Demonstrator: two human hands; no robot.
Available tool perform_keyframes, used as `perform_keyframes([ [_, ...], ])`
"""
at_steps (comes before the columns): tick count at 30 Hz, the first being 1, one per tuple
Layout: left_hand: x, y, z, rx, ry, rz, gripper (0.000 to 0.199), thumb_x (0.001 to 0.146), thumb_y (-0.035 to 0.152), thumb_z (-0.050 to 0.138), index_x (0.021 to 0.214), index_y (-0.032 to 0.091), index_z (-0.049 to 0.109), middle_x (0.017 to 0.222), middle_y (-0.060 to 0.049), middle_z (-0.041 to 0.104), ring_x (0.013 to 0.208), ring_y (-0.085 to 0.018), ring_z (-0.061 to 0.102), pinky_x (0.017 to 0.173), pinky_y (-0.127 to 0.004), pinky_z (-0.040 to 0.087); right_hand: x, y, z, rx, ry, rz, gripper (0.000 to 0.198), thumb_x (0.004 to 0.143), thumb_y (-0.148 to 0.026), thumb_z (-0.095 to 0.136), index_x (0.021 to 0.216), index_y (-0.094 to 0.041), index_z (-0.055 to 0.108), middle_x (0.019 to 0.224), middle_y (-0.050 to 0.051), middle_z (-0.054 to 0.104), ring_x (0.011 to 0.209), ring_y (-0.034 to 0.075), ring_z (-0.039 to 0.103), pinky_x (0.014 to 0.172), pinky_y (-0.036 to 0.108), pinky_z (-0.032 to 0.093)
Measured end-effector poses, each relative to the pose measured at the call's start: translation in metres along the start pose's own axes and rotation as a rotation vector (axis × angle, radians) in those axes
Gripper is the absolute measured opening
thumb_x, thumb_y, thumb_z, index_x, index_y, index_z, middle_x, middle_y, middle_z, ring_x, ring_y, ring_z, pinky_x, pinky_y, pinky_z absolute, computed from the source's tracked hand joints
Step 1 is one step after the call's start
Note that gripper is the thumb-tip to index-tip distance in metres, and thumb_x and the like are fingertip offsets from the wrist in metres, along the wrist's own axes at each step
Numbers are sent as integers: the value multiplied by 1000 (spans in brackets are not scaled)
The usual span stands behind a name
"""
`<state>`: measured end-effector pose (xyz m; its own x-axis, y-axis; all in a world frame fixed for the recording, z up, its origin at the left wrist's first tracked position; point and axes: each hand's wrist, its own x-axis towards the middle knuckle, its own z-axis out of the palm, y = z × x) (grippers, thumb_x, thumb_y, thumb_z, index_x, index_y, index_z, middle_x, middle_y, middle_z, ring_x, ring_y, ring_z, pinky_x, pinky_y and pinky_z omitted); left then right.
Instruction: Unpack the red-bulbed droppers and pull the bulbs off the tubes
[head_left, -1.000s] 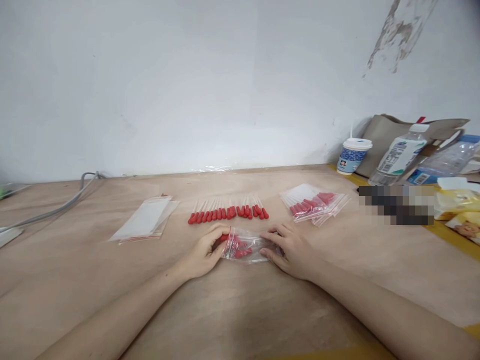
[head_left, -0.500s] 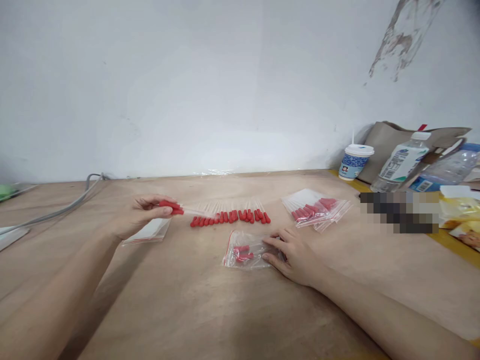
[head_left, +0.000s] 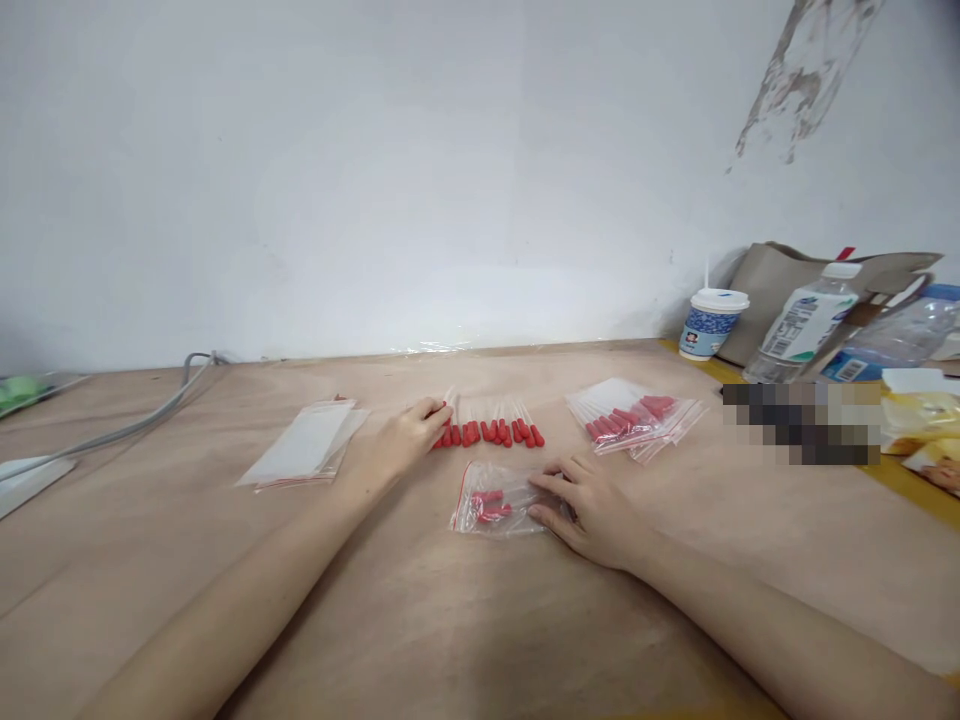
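Note:
Clear droppers with red bulbs [head_left: 495, 432] lie side by side in a row, stems toward the wall. At the left end of this row, my left hand [head_left: 412, 432] is closed with its fingers around a red-bulbed dropper; the hand hides how many it holds and the droppers beneath. My right hand [head_left: 589, 505] rests on the right end of a clear zip bag [head_left: 517, 525], holding it against the table between thumb and fingers. Red bulbs show inside that bag, near its red-lined left end. Flat bags with white backs [head_left: 300, 445] lie left of my left hand.
Filled zip bags of droppers [head_left: 630, 420] overlap on the right. Beyond them stand a lidded cup [head_left: 711, 325], a plastic bottle [head_left: 806, 325] and a grey-beige bag [head_left: 772, 280]. A grey cable [head_left: 142, 425] runs along the left; a white wall stands behind the table.
My left hand has moved right, from above the white-backed bags to the dropper row, uncovering those bags. The right hand has stayed on the zip bag.

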<state>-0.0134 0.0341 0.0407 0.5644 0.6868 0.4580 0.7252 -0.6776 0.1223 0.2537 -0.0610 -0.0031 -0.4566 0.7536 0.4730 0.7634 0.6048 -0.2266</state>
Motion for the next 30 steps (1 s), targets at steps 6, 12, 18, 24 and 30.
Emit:
perform_keyframes([
  [6,9,2,17,209,-78,38,22,87,15,39,101,17,55,101,-8,55,86,-18,56,76,-28,44,0,-1,-1,-17,9,2,28,83,-37,50,104,-21,60,97,7,58,86,20,52,76,35,42],
  [12,9,1,20,228,-98,26,17,88,18,39,91,20,56,91,-3,56,77,-14,56,70,-23,43,0,-2,-2,-17,-11,13,29,84,-38,49,106,-22,59,97,6,58,86,20,51,77,36,41],
  [18,7,1,9,249,-86,-17,19,90,27,38,94,20,56,91,-3,56,74,-14,57,64,-23,41,1,-2,-2,-5,-18,9,30,84,-38,48,106,-21,58,98,7,58,86,20,50,77,36,41],
  [24,5,5,4,265,-93,-46,21,91,27,38,93,21,58,92,-3,58,73,-14,57,62,-24,40,0,-1,-1,-7,-24,15,30,84,-39,47,106,-21,59,98,7,58,86,20,50,77,37,40],
  [30,6,4,-5,191,-129,-44,23,85,32,49,102,22,60,96,-4,63,78,-17,61,66,-25,44,0,-2,-3,-15,-26,10,29,84,-38,48,106,-21,58,97,7,58,86,20,50,77,36,40],
])
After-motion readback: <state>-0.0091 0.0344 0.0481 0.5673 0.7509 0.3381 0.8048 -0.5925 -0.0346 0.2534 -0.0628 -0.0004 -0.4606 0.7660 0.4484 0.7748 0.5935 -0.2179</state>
